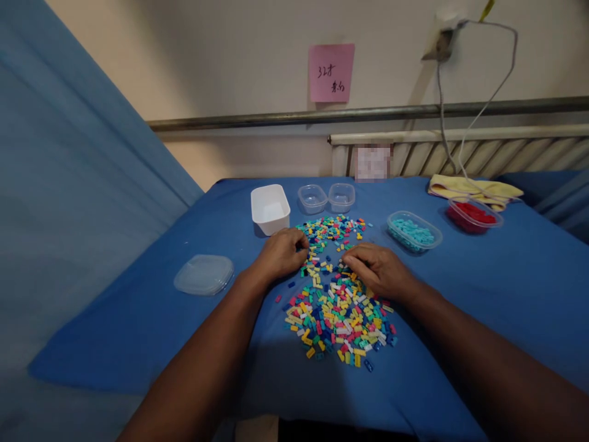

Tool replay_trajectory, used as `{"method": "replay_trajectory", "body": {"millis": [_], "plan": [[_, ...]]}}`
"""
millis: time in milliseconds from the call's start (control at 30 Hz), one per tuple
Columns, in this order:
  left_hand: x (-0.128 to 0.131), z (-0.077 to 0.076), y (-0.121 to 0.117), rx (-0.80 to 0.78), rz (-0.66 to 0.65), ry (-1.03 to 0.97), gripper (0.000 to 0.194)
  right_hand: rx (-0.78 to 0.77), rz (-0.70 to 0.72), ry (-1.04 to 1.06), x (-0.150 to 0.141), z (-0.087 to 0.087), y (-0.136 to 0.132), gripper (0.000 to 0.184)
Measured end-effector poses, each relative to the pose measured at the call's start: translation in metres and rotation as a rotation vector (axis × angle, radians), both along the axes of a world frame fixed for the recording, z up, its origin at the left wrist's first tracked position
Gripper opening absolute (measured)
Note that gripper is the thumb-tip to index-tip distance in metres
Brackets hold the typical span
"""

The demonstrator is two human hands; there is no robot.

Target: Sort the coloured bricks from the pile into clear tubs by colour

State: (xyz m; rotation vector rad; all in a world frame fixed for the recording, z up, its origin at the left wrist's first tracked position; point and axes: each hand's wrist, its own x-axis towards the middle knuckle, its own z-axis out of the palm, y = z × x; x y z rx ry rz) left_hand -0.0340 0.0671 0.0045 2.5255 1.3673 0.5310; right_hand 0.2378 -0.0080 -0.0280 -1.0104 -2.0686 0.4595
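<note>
A large heap of small building bricks (343, 316) in many colours lies on the blue cloth, and a thinner trail of them links it to a smaller heap (327, 228) farther back. My left hand (281, 253) is at the left edge of that trail, its fingers curled closed. Across from it, my right hand (381, 268) reaches over the bricks from the right, thumb and fingers pinched together at the heap. Whatever either hand may hold is too small or hidden to make out.
A white tub (270, 212) and two clear containers (313, 199) stand behind the heaps. Flat clear lids (205, 275) lie at left. To the right are a box of turquoise bricks (413, 233), a box of red bricks (473, 215) and a yellow cloth (476, 189).
</note>
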Motion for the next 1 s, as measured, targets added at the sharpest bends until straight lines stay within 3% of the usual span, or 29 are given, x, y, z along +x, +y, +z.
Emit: {"method": "replay_trajectory", "body": {"millis": [267,433,800,1000], "plan": [[0.001,-0.003,0.004,0.096,-0.039,-0.096,0.029,-0.03,-0.005,0.035,-0.003,0.002,0.0,0.024],[0.018,0.003,0.007,0.128,-0.099,0.076,0.03,-0.045,-0.004,0.025,-0.003,0.003,0.001,0.026],[0.047,0.033,0.032,-0.077,-0.215,0.466,0.032,-0.038,0.011,0.016,-0.001,0.004,0.003,0.03],[0.048,0.037,0.024,-0.076,-0.249,0.476,0.021,-0.033,0.009,-0.001,-0.001,0.002,0.005,0.033]]}}
